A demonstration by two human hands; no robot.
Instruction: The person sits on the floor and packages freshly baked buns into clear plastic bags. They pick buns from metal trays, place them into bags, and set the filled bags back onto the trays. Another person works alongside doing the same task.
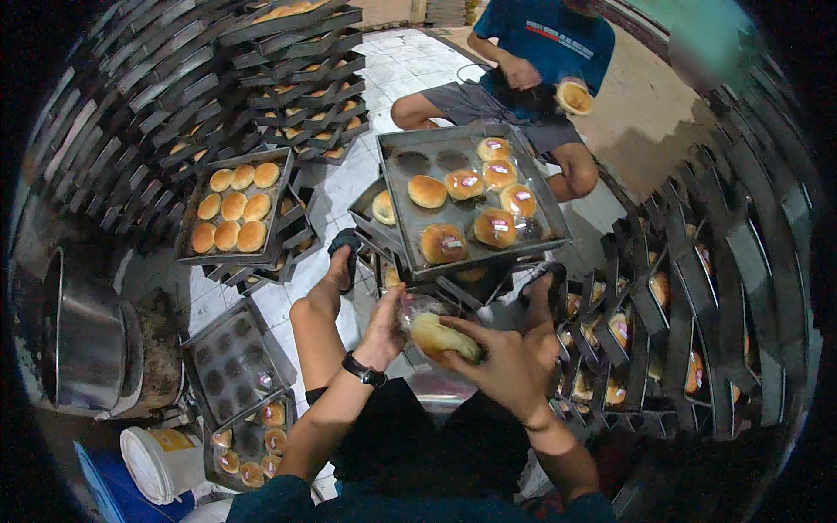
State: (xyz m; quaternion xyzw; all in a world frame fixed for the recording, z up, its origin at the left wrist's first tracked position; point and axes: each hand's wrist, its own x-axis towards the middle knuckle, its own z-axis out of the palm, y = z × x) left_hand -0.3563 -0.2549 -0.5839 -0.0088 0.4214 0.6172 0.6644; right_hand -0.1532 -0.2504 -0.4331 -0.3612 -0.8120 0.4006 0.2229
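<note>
In my right hand (500,359) is a pale golden bread bun (439,335), tilted on its side, with the fingers across it. The bun is at the mouth of a clear plastic bag (413,308); how far inside it sits, I cannot tell. My left hand (386,323), with a wristwatch above it, pinches the bag's far left side. Just beyond both hands stands a metal baking tray (418,225). On it lie one bare bun (427,191) and several bagged buns (495,227) with small labels.
A co-worker (546,59) sits opposite, holding a bun (574,97). At left, a tray (281,225) of bare buns tops a stack. Tall tray stacks (301,85) (680,294) rise at back left and right. A steel pot (88,333) and white bucket (160,464) stand at lower left.
</note>
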